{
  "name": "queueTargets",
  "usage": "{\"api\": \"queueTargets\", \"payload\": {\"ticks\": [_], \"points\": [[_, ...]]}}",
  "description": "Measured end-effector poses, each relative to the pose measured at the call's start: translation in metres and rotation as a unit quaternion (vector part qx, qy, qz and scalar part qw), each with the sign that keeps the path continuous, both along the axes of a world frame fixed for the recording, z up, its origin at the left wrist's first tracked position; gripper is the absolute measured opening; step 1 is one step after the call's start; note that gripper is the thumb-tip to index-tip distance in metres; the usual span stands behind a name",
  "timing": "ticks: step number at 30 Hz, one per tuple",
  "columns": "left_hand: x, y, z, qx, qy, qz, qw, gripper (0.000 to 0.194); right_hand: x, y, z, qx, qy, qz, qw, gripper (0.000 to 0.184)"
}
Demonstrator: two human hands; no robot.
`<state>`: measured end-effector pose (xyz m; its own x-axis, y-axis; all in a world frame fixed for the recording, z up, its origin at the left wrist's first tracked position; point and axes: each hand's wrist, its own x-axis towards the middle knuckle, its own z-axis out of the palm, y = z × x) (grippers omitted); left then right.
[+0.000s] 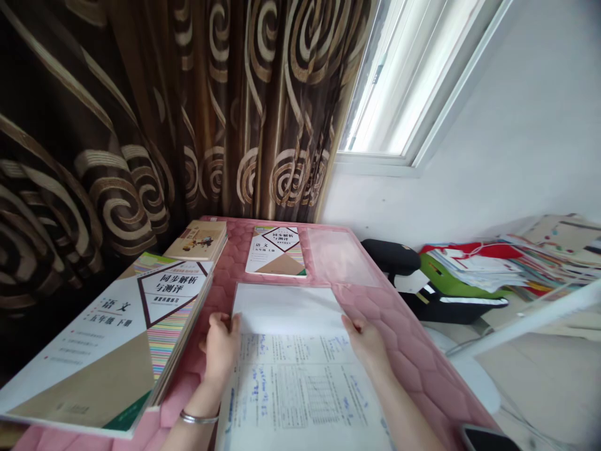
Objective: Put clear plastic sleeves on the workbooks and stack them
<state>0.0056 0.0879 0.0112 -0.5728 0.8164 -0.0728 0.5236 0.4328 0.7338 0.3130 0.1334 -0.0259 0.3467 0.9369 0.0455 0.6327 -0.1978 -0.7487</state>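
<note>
A printed exercise paper [305,388] with blue handwriting lies in front of me, its lower end running out of the frame. Across its far end is a plain white sheet or flap [288,307]; whether the two are joined I cannot tell. My left hand [221,351], with a silver bangle on its wrist, pinches the left edge of the white part. On the opposite edge, my right hand [366,343] grips with thumb and curled fingers. To the left lies a thick stack of large workbooks [117,338], close to my left hand.
Beyond the paper, a smaller workbook [277,250] and a clear plastic sheet [342,254] lie on the pink quilted tabletop [404,332]. Tan booklets [200,240] are stacked at back left. A dark phone-like object [488,438] sits front right. Papers fill a green-and-black bin [451,288] beside the table.
</note>
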Motion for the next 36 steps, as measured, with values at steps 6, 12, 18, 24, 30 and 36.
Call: {"api": "queueTargets", "payload": {"ticks": [6, 12, 18, 24, 30, 36], "points": [[0.0, -0.006, 0.004, -0.006, -0.023, -0.008, 1.0, 0.023, -0.002, -0.006, 0.006, 0.013, 0.031, -0.001, 0.999, 0.044], [-0.001, -0.007, 0.008, -0.012, -0.046, -0.038, 0.998, 0.027, -0.002, -0.011, 0.016, 0.014, 0.078, -0.013, 0.997, 0.036], [-0.002, -0.006, 0.005, -0.02, -0.02, -0.047, 0.999, 0.028, 0.001, -0.013, 0.019, -0.034, 0.12, -0.012, 0.992, 0.035], [0.0, 0.0, 0.004, -0.033, 0.022, -0.064, 0.997, 0.031, -0.002, -0.005, 0.008, 0.002, -0.018, -0.001, 1.0, 0.041], [0.001, 0.002, 0.003, -0.06, 0.06, -0.066, 0.994, 0.028, 0.0, -0.007, 0.01, -0.003, 0.024, 0.007, 1.0, 0.042], [0.001, 0.002, 0.005, -0.043, 0.058, -0.062, 0.995, 0.029, 0.003, -0.009, 0.014, -0.003, 0.094, 0.016, 0.995, 0.035]]}}
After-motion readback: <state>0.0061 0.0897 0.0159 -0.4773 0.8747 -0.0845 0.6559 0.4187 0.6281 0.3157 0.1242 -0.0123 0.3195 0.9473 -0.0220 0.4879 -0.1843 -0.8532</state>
